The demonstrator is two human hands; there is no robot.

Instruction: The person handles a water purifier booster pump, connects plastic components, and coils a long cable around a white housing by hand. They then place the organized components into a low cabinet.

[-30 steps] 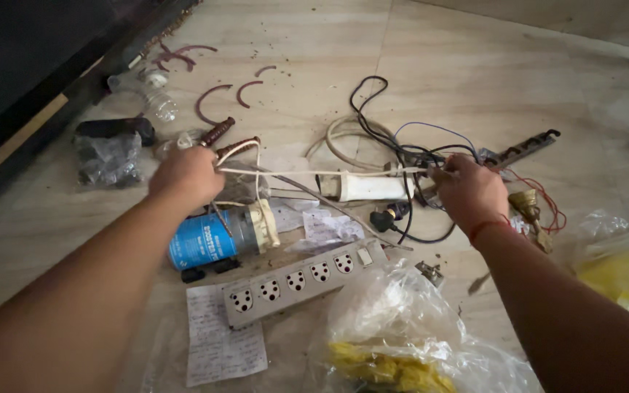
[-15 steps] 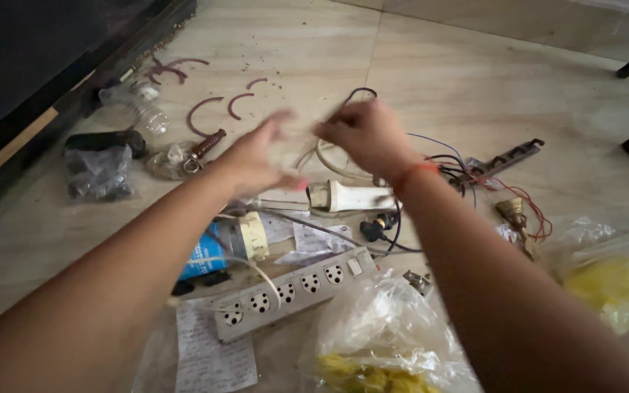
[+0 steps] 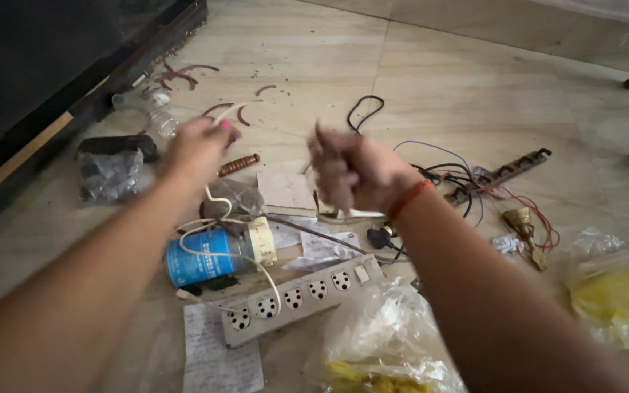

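- Down on the tiled floor (image 3: 475, 80), both hands are raised over a scatter of electrical bits, and both are motion-blurred.
- Left hand (image 3: 196, 149): fingers curled shut around a white cord (image 3: 216, 211); a short end of it sticks up and away past the fingertips (image 3: 221, 125), towards the far side of the floor.
- From under that fist the cord drops towards the person, loops over a blue cylindrical canister (image 3: 202, 256), and runs on down to a white power strip (image 3: 303, 296). Its long run so lies roughly away-to-near, slanting rightward at the near end.
- Right hand (image 3: 347, 169): closed into a loose fist, an orange thread band (image 3: 409, 200) at the wrist. I cannot tell from the blur whether it grips anything.
- Just below the right fingers lie a pale flat box (image 3: 285, 191) and a black plug (image 3: 380, 237); the power strip lies nearer the person, its long axis slanting up to the right.
- Right of that fist: tangled black, blue and red wires (image 3: 453, 171) and a dark narrow strip (image 3: 504, 173).
- Left of the left fingers: a crumpled clear bag (image 3: 111, 175) and a plastic bottle (image 3: 156, 116); between the hands, a small copper-coloured coil (image 3: 239, 164).
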